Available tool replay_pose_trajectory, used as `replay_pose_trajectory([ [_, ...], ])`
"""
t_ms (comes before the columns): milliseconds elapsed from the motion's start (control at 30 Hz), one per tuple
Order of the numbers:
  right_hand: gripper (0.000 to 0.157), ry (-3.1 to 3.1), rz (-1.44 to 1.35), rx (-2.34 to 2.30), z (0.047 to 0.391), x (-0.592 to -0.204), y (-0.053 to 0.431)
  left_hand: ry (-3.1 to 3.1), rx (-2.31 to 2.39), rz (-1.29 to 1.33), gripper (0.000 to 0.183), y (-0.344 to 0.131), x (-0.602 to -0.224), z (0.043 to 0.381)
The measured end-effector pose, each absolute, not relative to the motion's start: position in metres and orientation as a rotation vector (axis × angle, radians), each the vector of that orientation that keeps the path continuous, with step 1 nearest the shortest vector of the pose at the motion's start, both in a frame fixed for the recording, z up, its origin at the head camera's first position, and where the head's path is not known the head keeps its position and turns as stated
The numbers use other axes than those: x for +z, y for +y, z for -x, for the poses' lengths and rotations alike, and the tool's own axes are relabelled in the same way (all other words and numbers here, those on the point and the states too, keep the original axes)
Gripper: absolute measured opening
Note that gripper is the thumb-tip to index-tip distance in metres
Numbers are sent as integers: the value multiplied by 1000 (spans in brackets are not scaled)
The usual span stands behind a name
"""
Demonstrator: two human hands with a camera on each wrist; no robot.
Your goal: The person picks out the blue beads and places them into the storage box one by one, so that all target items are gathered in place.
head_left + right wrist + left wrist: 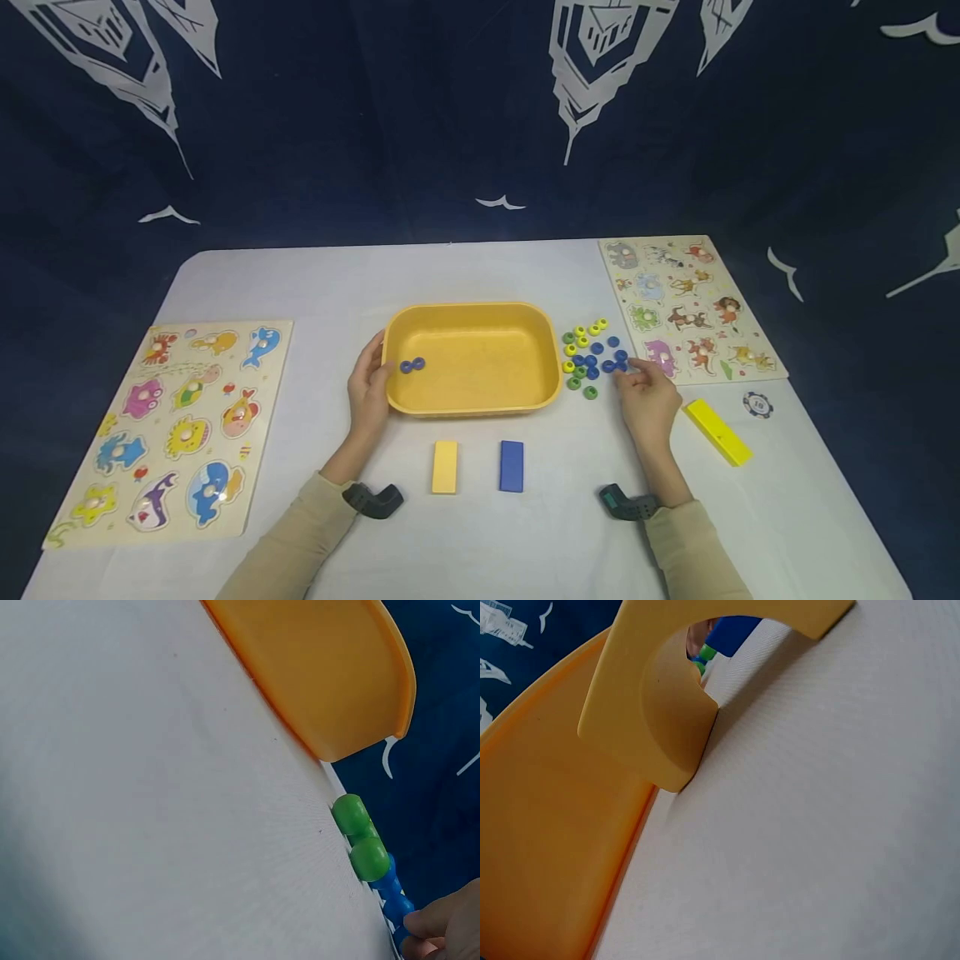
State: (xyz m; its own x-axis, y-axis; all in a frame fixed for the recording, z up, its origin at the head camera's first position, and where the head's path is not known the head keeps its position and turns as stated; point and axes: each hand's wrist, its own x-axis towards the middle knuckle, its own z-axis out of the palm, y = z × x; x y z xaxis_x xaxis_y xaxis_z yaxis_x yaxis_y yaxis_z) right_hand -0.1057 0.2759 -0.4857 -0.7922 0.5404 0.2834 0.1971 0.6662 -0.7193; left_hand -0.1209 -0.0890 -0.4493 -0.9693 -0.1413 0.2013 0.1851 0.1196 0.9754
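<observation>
A yellow plastic tray lies in the middle of the table, with two blue beads inside near its left end. My left hand grips the tray's left side, thumb at the rim. To the right of the tray is a loose group of yellow, green and blue beads. At the right edge of that group, my right hand pinches a blue bead between thumb and finger. In the right wrist view, its fingertips close on a blue bead beyond two green beads.
A yellow block and a blue block lie in front of the tray. Animal puzzle boards lie at left and back right. A bright yellow bar and a poker chip are at right.
</observation>
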Motion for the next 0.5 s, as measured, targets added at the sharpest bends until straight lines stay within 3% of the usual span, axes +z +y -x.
replay_pose_trajectory([
  [500,24,-2420,606,1022,106,-471,271,-2133,-1950,46,46,-92,-452,123],
])
